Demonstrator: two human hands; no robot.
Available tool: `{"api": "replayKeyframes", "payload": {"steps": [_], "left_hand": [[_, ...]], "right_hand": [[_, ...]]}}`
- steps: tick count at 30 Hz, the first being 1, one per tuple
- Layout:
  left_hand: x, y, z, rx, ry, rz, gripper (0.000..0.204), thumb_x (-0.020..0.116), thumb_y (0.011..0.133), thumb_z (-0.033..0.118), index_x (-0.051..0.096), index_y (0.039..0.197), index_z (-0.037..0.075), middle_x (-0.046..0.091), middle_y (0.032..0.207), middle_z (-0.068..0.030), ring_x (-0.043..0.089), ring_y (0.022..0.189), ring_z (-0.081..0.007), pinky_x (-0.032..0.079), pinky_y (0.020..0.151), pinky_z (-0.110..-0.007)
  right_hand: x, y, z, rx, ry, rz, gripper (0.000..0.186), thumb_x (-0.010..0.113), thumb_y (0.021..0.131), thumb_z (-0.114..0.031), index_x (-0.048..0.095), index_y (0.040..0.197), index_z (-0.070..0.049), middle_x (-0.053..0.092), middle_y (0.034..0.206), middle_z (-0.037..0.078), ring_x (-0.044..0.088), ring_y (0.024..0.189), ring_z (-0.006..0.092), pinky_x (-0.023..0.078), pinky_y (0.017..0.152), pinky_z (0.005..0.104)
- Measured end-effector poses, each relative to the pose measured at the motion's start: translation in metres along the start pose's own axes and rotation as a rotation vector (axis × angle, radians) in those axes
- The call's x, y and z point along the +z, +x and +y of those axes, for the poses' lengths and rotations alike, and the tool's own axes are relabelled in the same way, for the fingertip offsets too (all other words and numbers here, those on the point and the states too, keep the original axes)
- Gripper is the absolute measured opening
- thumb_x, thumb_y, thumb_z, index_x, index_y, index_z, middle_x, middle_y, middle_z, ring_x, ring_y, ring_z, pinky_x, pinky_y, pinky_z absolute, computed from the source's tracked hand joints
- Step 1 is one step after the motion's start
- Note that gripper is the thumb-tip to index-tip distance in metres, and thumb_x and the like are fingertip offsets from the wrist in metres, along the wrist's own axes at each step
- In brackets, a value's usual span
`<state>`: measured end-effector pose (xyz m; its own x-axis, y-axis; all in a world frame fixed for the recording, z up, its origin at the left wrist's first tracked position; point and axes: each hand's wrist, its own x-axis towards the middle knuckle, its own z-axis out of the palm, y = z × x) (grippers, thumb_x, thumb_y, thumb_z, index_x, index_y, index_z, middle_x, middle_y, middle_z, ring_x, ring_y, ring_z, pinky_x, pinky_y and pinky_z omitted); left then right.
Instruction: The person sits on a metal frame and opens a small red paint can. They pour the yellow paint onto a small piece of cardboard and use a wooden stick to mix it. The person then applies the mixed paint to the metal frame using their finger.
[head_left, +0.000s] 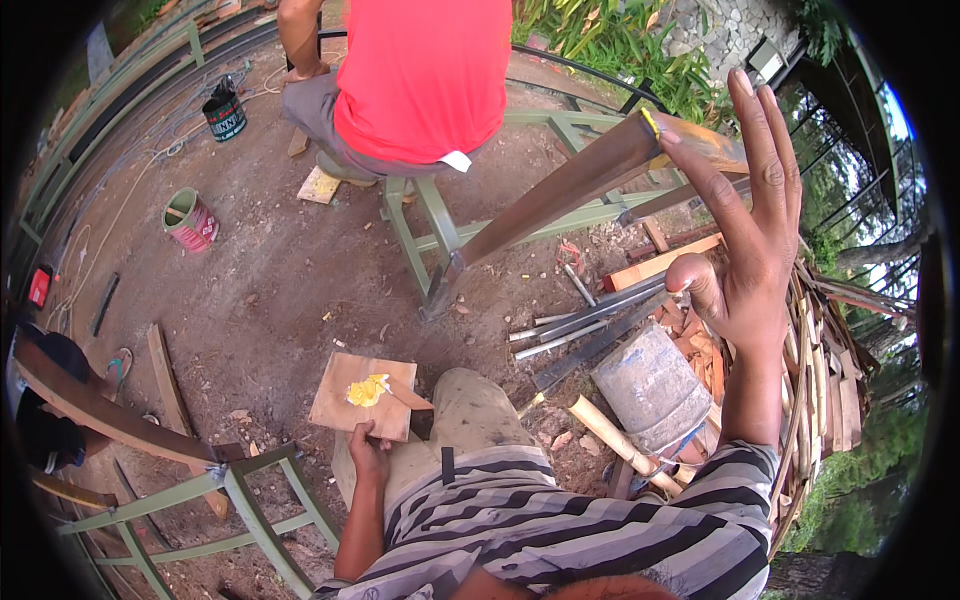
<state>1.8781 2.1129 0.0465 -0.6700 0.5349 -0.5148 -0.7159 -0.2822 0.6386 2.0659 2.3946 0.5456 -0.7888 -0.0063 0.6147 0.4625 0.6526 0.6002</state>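
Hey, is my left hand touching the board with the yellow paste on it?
Touching. The head view shows the left hand at the lower edge of the board, with its thumb lapped over the top face.

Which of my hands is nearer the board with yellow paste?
Left. Your left hand grips the board at its near edge; your right hand is raised well away, beside the brown beam.

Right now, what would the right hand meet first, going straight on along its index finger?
The right hand would probably meet the brown beam at its yellow-smeared end; depth there is unclear.
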Motion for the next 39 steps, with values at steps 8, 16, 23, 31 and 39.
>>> {"api": "replayKeyframes", "payload": {"steps": [8, 16, 23, 31, 39], "left_hand": [[0.084, -0.048, 0.059, 0.213, 0.072, -0.133, 0.018, 0.065, 0.091, 0.012, 0.06, 0.098, -0.003, 0.065, 0.079, -0.0102, 0.059, 0.055, -0.0161, 0.047, 0.05, -0.029], [0.145, -0.098, 0.099, 0.337, 0.175, -0.284, 0.017, 0.064, 0.093, 0.008, 0.062, 0.104, -0.004, 0.066, 0.082, -0.0065, 0.061, 0.062, -0.0115, 0.047, 0.052, -0.027], [0.15, -0.112, 0.107, 0.389, 0.222, -0.319, 0.017, 0.064, 0.093, 0.007, 0.063, 0.106, -0.004, 0.066, 0.087, -0.0058, 0.061, 0.066, -0.0107, 0.048, 0.054, -0.027], [0.139, -0.1, 0.094, 0.299, 0.206, -0.318, 0.018, 0.065, 0.092, 0.008, 0.063, 0.105, -0.004, 0.066, 0.087, -0.0074, 0.062, 0.067, -0.0119, 0.049, 0.053, -0.027], [0.105, -0.04, 0.045, 0.198, 0.138, -0.122, 0.014, 0.064, 0.09, 0.011, 0.063, 0.085, -0.002, 0.064, 0.068, -0.0087, 0.057, 0.049, -0.0148, 0.042, 0.045, -0.027]], "right_hand": [[0.015, -0.037, -0.089, -0.065, 0.525, -0.02, 0.073, 0.052, 0.092, -0.072, 0.069, 0.133, -0.013, 0.047, 0.155, 0.024, 0.046, 0.143, 0.0396, 0.037, 0.115, 0.0584], [0.044, -0.069, -0.211, 0.025, 0.925, -0.403, 0.077, 0.067, 0.083, -0.063, 0.059, 0.146, -0.019, 0.03, 0.167, 0.018, 0.024, 0.153, 0.0476, 0.019, 0.121, 0.064], [0.045, -0.068, -0.222, -0.013, 0.921, -0.427, 0.075, 0.058, 0.088, -0.069, 0.061, 0.144, -0.02, 0.029, 0.167, 0.02, 0.02, 0.154, 0.0478, 0.017, 0.121, 0.0639], [0.049, -0.074, -0.196, 0.239, 1.348, -0.288, 0.077, 0.047, 0.096, -0.072, 0.066, 0.136, -0.008, 0.032, 0.164, 0.027, 0.034, 0.15, 0.0463, 0.026, 0.12, 0.057], [0.019, -0.027, -0.097, 0.334, 1.082, 0.06, 0.089, 0.045, 0.093, -0.08, 0.068, 0.131, -0.002, 0.046, 0.155, 0.026, 0.058, 0.128, 0.0369, 0.044, 0.108, 0.0502]]}}
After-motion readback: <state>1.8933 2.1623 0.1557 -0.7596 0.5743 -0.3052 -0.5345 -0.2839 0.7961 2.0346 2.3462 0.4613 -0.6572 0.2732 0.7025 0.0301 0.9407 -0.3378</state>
